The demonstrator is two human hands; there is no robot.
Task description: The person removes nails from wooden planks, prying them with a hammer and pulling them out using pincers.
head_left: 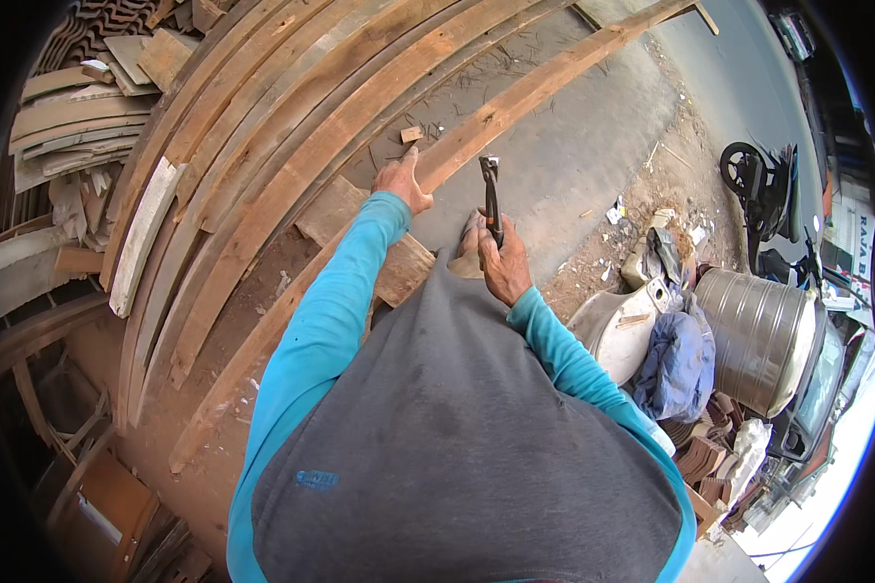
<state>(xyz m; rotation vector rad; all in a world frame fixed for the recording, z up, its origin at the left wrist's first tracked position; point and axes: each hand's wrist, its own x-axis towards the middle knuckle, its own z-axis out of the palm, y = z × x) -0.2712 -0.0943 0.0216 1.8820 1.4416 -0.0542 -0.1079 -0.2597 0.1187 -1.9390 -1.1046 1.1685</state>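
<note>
A long wooden beam (515, 105) runs diagonally from the far right to the near left, past my left side. My left hand (404, 185) is closed over the beam's edge, near a small wood block (411, 134). In my right hand (506, 264) is a dark-handled hammer (493, 199), held with its small metal head pointing away from me. The head is seen nearly end-on, apart from the beam. A short, wide board (404, 269) lies under the beam, just in front of me.
Several long timbers (292, 160) lie side by side at the left, beside stacked wood offcuts (78, 121). Loose nails are scattered over the concrete floor (593, 126). At the right are a metal drum (753, 335), a blue cloth bundle (673, 364) and a parked motorcycle (763, 194).
</note>
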